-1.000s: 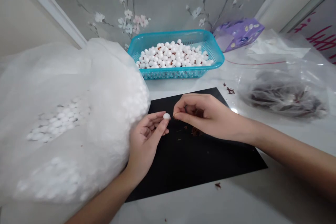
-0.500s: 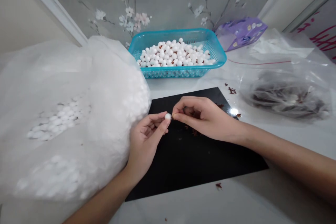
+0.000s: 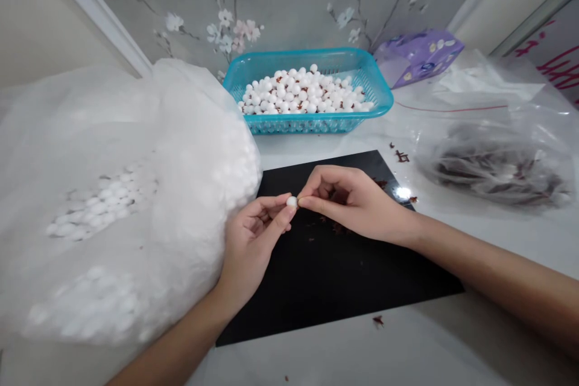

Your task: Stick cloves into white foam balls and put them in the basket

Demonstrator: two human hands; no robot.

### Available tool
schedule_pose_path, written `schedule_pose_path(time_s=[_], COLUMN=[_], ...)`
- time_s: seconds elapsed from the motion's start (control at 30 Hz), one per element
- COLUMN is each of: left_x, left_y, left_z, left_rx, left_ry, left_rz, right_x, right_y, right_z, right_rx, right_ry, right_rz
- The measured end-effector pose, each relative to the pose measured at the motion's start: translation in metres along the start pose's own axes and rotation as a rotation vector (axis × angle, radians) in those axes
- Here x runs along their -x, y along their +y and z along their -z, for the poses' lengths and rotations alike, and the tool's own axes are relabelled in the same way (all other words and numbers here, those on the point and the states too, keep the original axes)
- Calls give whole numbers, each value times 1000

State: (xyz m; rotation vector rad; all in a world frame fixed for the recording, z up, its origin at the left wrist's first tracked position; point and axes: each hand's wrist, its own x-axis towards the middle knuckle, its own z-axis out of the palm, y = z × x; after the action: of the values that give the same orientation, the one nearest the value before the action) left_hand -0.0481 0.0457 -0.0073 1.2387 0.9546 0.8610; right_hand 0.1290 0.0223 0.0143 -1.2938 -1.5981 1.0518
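My left hand (image 3: 256,229) pinches a small white ball (image 3: 292,201) between thumb and index finger, above a black sheet (image 3: 289,289). At the ball's right side, the thumb and index fingertips of my right hand (image 3: 353,202) are pressed together. Whatever lies between those fingertips is too small to make out. Several reddish-brown bits (image 3: 338,227) lie on the black sheet, partly hidden under my right hand.
A blue basket (image 3: 312,122) behind the sheet holds many white balls with brown bits among them. On the left bulges a large translucent bag (image 3: 190,132) of white balls. At right are a clear bag (image 3: 497,163) of dark pieces and a purple packet (image 3: 416,57).
Both hands keep nearly the same pose around the white ball. The whole view has shifted very slightly; my right fingertips stay at the ball's side.
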Motion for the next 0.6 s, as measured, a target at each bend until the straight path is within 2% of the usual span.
schedule_pose_path(time_s=[0.27,0.6], left_x=[-1,-1], left_y=[1,0], left_z=[1,1], left_rx=[-6,-48], left_ry=[1,-1], left_rz=[17,29], right_x=[-1,-3], right_y=[7,12], right_z=[0,2], right_rx=[-124,-99], right_ry=[-44,-68], right_rz=[-3,34])
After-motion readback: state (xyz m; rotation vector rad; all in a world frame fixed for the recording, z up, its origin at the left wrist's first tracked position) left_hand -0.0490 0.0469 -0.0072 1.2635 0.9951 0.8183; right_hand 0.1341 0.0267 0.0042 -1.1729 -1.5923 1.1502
